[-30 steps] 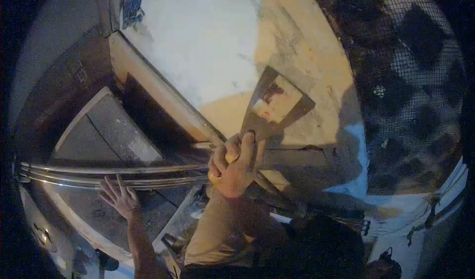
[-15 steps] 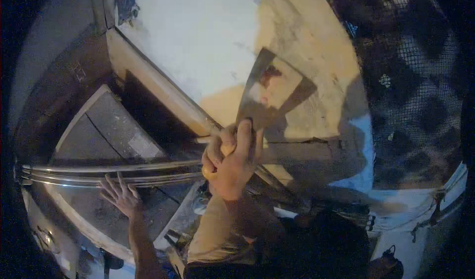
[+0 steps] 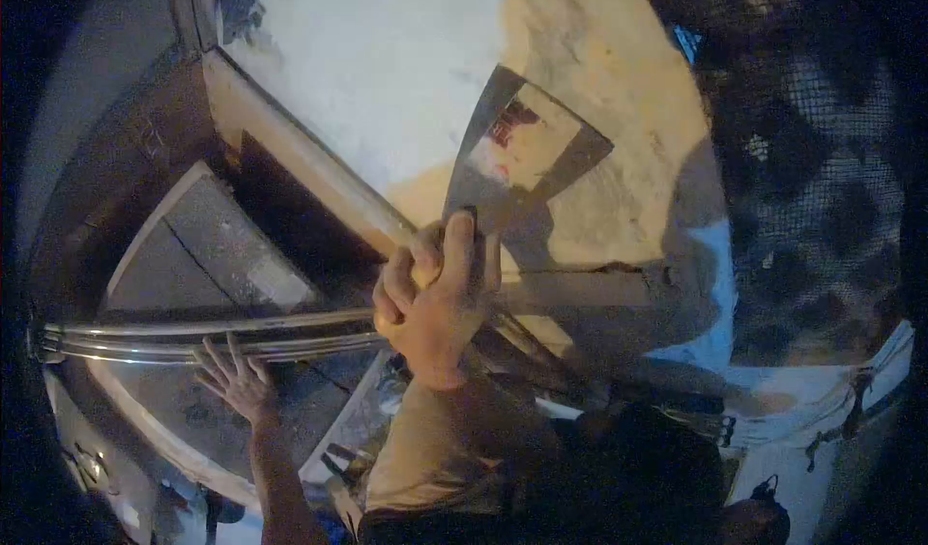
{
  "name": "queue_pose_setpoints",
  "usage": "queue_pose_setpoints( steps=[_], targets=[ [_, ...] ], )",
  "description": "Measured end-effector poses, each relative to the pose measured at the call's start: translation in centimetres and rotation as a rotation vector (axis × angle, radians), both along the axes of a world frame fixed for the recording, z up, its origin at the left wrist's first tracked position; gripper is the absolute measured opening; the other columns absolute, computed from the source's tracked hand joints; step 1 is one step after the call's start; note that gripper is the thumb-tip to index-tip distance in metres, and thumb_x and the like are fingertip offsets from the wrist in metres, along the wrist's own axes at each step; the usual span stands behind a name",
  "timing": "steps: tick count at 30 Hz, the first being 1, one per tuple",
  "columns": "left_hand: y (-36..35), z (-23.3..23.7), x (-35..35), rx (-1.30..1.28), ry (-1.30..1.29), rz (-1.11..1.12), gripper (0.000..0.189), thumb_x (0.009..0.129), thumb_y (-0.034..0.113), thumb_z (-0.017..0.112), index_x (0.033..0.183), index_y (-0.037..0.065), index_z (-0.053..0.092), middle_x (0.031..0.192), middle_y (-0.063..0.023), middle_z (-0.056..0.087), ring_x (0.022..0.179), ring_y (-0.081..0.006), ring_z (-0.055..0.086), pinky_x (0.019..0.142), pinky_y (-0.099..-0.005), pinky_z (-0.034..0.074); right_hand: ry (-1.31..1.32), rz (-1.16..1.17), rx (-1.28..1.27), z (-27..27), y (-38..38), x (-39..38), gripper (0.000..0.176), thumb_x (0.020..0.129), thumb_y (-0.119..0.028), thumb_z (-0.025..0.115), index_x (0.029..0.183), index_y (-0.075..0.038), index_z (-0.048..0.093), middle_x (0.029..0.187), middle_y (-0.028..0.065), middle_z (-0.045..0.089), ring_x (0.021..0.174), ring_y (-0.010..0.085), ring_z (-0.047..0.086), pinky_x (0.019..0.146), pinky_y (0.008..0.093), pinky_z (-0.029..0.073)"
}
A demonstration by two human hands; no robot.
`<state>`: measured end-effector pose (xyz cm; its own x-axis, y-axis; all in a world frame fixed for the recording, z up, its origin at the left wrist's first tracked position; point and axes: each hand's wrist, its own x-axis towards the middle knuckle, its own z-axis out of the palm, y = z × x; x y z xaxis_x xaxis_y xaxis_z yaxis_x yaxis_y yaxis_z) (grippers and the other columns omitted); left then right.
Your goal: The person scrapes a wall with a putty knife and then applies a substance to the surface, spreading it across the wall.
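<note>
My right hand [image 3: 440,299] is closed around the handle of a wide putty knife [image 3: 507,154], index finger laid along the base of the blade. The blade flares outward, with reddish marks on its face, and overlaps the white and yellowish surface [image 3: 619,197] in front of me. Lower left, my left hand [image 3: 237,381] is open with its fingers spread. Its fingertips overlap a set of shiny metal rails [image 3: 145,330] and it holds nothing.
A pale ledge [image 3: 300,149] runs diagonally below the white area. Dark grey panels [image 3: 198,255] lie behind the rails at left. Dark netting [image 3: 822,158] hangs at the right, and a light ledge [image 3: 793,381] with cords is at lower right.
My right hand and the putty knife have shifted slightly up and to the left. My left hand stays by the rails, fingers still spread.
</note>
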<state>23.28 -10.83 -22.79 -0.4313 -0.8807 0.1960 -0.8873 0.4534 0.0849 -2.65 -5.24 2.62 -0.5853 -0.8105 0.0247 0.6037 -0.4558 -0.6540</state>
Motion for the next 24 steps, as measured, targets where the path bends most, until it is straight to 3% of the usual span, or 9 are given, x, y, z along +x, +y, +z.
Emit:
queue_pose_setpoints(
  steps=[3,6,9,14,20,24],
  targets=[
    [0.0,-0.4,0.1,-0.021,0.006,-0.001,0.057,0.099,0.05,0.016,0.143,0.024,0.04,0.156,-0.0092,0.021,0.144,-0.0348,0.014,0.115,-0.0575,0.007,0.074,0.133,-0.093,-0.4,-0.2,-0.7,0.04,0.097,-0.049,0.029,0.084,-0.014,0.047,0.073,-0.0029,0.043,0.047,0.0193,0.039,0.036,0.0369,0.033],
    [-0.5,-0.3,-0.1,-0.039,-0.002,-0.004,0.055,0.099,0.048,0.017,0.143,0.023,0.04,0.156,-0.0099,0.021,0.145,-0.0347,0.012,0.115,-0.0571,0.007,-0.013,0.016,-0.031,-0.8,0.3,-1.1,0.043,0.096,-0.05,0.027,0.079,-0.015,0.045,0.071,-0.0034,0.038,0.044,0.0187,0.037,0.036,0.0359,0.033],
    [0.0,0.0,0.2,0.028,-0.034,0.005,0.055,0.099,0.047,0.018,0.144,0.024,0.04,0.156,-0.0101,0.022,0.145,-0.0354,0.012,0.114,-0.0582,0.007,0.086,-0.227,0.335,3.1,-1.7,0.9,0.034,0.097,-0.044,0.035,0.08,-0.016,0.042,0.069,-0.0015,0.04,0.041,0.0161,0.035,0.032,0.0326,0.032],
    [-0.6,0.3,-0.5,-0.042,0.066,-0.015,0.054,0.1,0.046,0.017,0.144,0.024,0.038,0.156,-0.0097,0.021,0.144,-0.0352,0.013,0.114,-0.0597,0.007,-0.206,-0.334,0.23,2.1,-1.1,1.7,0.024,0.098,-0.034,0.044,0.082,-0.016,0.043,0.069,-0.0016,0.043,0.042,0.0128,0.037,0.03,0.0254,0.025],
    [-0.1,0.2,0.2,-0.002,-0.026,-0.009,0.055,0.1,0.046,0.016,0.144,0.024,0.04,0.155,-0.0097,0.023,0.144,-0.0353,0.016,0.114,-0.0583,0.009,0.11,0.023,0.023,0.5,-0.2,-0.6,0.048,0.096,-0.058,0.03,0.087,-0.015,0.049,0.075,-0.0025,0.047,0.051,0.0195,0.046,0.038,0.0372,0.037],
    [-0.3,-1.2,0.0,-0.052,0.06,-0.004,0.054,0.1,0.046,0.019,0.142,0.022,0.043,0.155,-0.011,0.022,0.145,-0.0348,0.013,0.114,-0.0574,0.006,-0.03,0.18,-0.113,-1.0,0.8,-2.5,0.059,0.091,-0.067,0.027,0.083,-0.014,0.051,0.074,-0.0003,0.048,0.052,0.0235,0.045,0.043,0.04,0.036]
  ],
)
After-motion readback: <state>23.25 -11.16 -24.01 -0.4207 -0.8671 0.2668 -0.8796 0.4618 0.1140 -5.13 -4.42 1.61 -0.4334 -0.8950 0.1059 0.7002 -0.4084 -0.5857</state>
